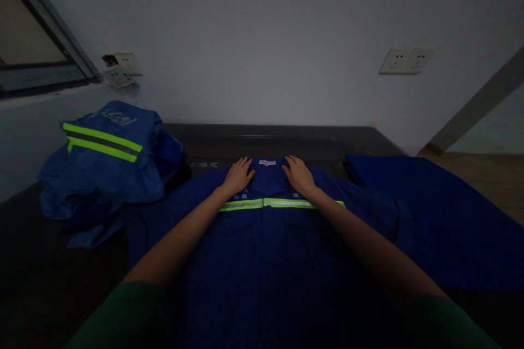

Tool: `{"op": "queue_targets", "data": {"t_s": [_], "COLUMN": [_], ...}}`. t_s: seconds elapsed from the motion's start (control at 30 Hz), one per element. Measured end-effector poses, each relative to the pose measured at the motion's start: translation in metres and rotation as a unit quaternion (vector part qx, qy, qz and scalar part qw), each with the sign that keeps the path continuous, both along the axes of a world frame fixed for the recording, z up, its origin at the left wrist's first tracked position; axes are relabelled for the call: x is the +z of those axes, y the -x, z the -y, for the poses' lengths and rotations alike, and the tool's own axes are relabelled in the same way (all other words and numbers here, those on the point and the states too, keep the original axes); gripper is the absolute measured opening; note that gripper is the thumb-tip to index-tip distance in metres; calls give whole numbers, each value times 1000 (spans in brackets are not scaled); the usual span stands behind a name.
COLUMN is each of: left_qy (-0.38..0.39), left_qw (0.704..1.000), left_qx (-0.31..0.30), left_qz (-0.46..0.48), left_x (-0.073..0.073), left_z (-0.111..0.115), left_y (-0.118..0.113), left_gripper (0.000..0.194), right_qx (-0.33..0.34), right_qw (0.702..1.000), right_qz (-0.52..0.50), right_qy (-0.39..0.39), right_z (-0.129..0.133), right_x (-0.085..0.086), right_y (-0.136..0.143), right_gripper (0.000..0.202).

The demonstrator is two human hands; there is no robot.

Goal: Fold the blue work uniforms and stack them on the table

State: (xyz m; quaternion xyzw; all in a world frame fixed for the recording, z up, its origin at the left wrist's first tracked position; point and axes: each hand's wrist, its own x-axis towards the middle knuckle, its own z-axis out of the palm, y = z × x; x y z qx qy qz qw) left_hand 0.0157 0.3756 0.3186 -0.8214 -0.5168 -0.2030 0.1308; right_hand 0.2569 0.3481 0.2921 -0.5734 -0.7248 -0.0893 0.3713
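Dark table bearing spread blue shirt, garment pile, blue cloth.

The shirt was dark blue, crossed by a chest band of silver edged in neon yellow-green. The heaped clothing was lighter blue with a yellow-green and grey stripe. The sleeves were green.

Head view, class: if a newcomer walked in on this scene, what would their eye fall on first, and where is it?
Probably the bright yellow-green band on the clothes heap at the left, vivid in the dim room. Next comes the matching chest stripe across the dark blue jacket spread in the middle. Just above it, the left hand and right hand lie at either side of the collar.
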Motion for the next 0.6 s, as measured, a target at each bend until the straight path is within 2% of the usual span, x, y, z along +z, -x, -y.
{"op": "queue_targets", "data": {"t_s": [0.1, 0.23, 0.47, 0.6], "left_qy": [45, 56, 67, 49], "left_qw": [998, 993, 986, 988], "left_qx": [38, 96, 154, 144], "left_qz": [-31, -36, -20, -15], "left_x": [-7, -5, 0, 5], "left_z": [3, 6, 3, 15], "left_y": [-8, -15, -29, -32], "left_gripper": [59, 62, 67, 65], "right_qx": [-9, -24, -17, 7], "right_qw": [998, 996, 996, 999], "right_qz": [31, 47, 29, -11], "right_qy": [58, 73, 86, 44], "right_z": [-5, -10, -3, 20], "right_x": [-12, -17, -10, -5], "right_y": [9, 11, 11, 12], "right_gripper": [53, 56, 59, 60]}}
